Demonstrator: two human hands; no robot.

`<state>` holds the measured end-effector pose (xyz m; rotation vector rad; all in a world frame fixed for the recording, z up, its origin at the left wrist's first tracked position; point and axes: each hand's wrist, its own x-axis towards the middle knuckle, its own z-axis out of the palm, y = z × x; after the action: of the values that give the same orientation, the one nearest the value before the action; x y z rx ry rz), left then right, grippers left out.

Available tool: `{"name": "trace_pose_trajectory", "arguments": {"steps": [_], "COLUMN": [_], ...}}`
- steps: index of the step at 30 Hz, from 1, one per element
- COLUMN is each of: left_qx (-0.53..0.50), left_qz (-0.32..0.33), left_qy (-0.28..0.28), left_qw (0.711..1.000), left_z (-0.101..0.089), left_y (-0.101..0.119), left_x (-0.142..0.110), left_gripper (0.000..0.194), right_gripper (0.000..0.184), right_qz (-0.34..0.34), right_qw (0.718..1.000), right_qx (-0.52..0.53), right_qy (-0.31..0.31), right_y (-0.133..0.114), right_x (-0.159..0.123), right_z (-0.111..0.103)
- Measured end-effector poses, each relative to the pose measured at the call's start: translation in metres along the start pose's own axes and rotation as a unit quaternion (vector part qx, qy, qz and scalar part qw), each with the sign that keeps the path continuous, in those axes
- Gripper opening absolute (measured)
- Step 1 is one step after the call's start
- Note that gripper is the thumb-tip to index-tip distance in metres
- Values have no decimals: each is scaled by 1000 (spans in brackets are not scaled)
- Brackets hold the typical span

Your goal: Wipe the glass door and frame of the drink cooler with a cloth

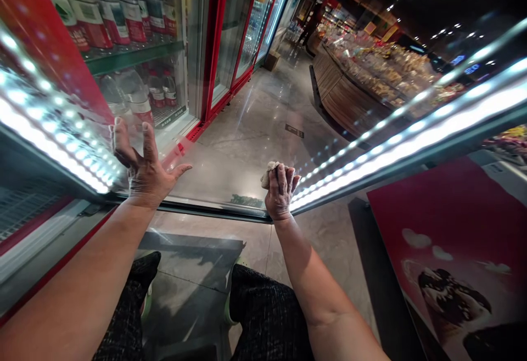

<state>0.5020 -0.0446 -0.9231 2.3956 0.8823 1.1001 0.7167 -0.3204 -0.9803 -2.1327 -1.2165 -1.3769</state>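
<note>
A cloth (269, 175) in the right hand (282, 192), at the lower right corner of a glass pane (224, 177)

The right hand holds the crumpled, pale cloth at the glass, its fingers close together and bent over the bundle, just above the dark bottom edge (218, 210) and beside the right-hand light strip (411, 144). The left hand (142, 171) is near the lower left corner, fingers spread wide and thumb stretched out to the side, with nothing in its grip; whether its palm touches the pane, I cannot tell. The left-hand light strip (57, 139) runs down to that same corner.

Seen through the glass, bottles (119, 15) with red-and-white labels stand on a green-edged shelf (135, 57), and smaller bottles (162, 89) stand on the level below. Red-framed coolers (216, 37) line up farther back. Across the polished floor (251, 130), a wood-sided display stand (349, 92) carries a heap of wrapped goods (391, 65). Below the bottom edge show dark, speckled trousers (267, 311); to the right is a red panel (436, 218) with an ice-cream picture (453, 295).
</note>
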Motion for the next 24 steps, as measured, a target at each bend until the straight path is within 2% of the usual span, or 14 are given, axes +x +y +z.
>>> {"name": "trace_pose_trajectory", "arguments": {"steps": [3, 8, 12, 15, 19, 21, 24], "left_qx": [-38, -1, 0, -12, -14, -14, -17], "left_qz": [-28, -3, 21, 25, 25, 27, 15], "left_qy": [-25, -13, 12, 16, 10, 7, 6], "left_qw": [999, 1000, 1000, 999, 1000, 1000, 1000], "left_z": [-1, -1, 3, 4, 2, 2, 4], "left_y": [2, -1, -4, -3, -1, -1, -3], "left_x": [1, 0, -3, -4, -3, -2, -3], "left_gripper": [132, 129, 125, 121, 118, 119, 120], "right_gripper": [49, 50, 49, 52, 54, 52, 51], "right_qz": [24, 22, -2, -4, 0, 5, 13], "right_qw": [999, 999, 1000, 1000, 998, 997, 998], "right_qx": [-1, 16, 10, 15, 18, 21, 24], "right_qy": [-29, 19, 8, 15, 64, 76, 62], "right_y": [-7, -15, -18, -22, -32, -39, -48], "right_x": [8, 22, 16, 24, 43, 43, 37], "right_z": [0, 5, 5, 1, 0, 3, 6]}}
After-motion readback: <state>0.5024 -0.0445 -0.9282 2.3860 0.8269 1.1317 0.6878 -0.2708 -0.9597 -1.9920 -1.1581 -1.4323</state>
